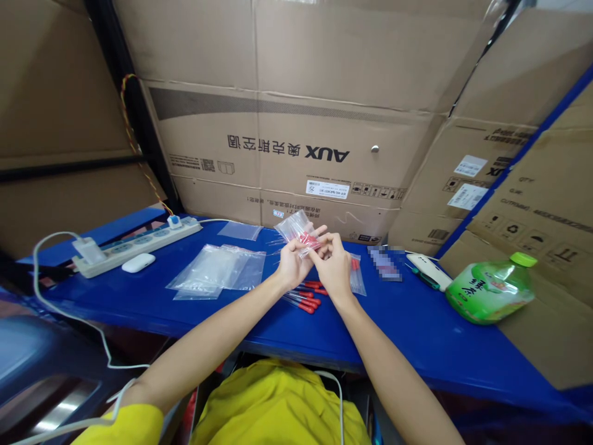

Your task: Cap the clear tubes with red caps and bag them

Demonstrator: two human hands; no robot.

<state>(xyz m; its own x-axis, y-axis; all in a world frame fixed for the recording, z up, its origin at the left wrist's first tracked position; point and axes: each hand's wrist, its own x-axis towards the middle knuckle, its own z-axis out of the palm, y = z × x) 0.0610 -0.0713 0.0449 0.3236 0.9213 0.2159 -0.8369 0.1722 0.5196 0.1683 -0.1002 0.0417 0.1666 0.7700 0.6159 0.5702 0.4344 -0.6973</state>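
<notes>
My left hand [294, 264] is closed on a clear plastic zip bag [293, 226] with red-ended thin rods inside, raised above the blue table. At the bag's near edge, the fingers of my right hand [334, 259] are pinched on it. Below my hands lie several loose thin rods with red handles [306, 301]; their exact kind is too small to tell. Just right of my right hand, another clear bag [358, 278] lies flat with something red in it. A stack of flat clear zip bags [208, 272] rests to the left of my hands.
A white power strip [139, 244] with plugs and a white earbud case [138, 262] are at the left. On the right are a green-labelled bottle [491, 290] lying tilted, a white device [428, 271] and a dark green tool [424, 279]. Cardboard [287, 123] walls the back.
</notes>
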